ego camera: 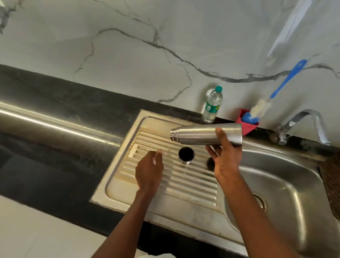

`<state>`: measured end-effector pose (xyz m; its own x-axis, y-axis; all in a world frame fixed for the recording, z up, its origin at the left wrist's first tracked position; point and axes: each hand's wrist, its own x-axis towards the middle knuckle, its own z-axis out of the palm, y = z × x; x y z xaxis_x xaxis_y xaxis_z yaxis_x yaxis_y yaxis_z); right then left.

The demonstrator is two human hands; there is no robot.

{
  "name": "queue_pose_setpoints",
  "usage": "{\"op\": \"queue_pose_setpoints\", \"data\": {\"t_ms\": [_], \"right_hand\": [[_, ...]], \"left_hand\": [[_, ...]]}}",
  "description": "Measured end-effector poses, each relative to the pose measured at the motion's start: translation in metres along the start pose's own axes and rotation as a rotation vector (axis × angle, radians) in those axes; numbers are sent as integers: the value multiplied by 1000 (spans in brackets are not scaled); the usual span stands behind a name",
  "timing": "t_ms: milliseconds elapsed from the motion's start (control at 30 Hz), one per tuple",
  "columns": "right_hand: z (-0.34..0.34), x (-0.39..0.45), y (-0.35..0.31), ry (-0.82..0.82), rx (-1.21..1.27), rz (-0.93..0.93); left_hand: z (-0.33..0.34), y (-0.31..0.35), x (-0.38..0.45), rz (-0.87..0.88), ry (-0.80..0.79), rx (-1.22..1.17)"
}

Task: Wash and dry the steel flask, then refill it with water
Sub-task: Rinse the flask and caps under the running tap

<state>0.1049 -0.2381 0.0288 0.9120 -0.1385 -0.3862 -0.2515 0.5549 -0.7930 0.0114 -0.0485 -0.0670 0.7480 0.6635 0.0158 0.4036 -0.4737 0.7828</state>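
- My right hand (226, 155) grips the steel flask (206, 135), held sideways above the drainboard (191, 182), mouth pointing left.
- My left hand (149, 170) hovers over the ridges, fingers loosely curled, holding nothing.
- Flask's black cap (186, 154) stands on the drainboard (just below the flask's neck).
- Plastic water bottle (212, 104) stands against the wall; tap (304, 126) at right.

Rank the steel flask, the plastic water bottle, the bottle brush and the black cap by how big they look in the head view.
1. Bottle brush, longest, though thin.
2. Steel flask, bulkiest; it is nearer the camera, so its lead over the bottle is unsure.
3. Plastic water bottle.
4. Black cap.
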Motion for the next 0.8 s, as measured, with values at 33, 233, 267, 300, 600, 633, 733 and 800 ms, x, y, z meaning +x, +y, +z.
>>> {"op": "queue_pose_setpoints", "data": {"t_ms": [33,233,267,300,600,633,733,800], "right_hand": [[-12,-1,-8,36,67,37],[-96,0,-41,106,246,195],[-109,1,-44,121,235,216],[-123,1,-47,132,239,240],[-239,40,-80,274,-502,87],[-253,47,-86,203,-721,-11],[-268,55,-104,-91,-1027,-110],[-270,60,-109,-231,-1012,-114]], "left_hand": [[6,10,-5,-17,-5,-108],[71,107,-51,-295,-571,-827],[81,121,-61,-327,-620,-900],[92,134,-70,-352,-637,-959],[161,208,-111,-157,-525,-829],[170,214,-113,-119,-538,-784],[192,232,-118,-23,-606,-617],[208,241,-122,16,-682,-522]]}}
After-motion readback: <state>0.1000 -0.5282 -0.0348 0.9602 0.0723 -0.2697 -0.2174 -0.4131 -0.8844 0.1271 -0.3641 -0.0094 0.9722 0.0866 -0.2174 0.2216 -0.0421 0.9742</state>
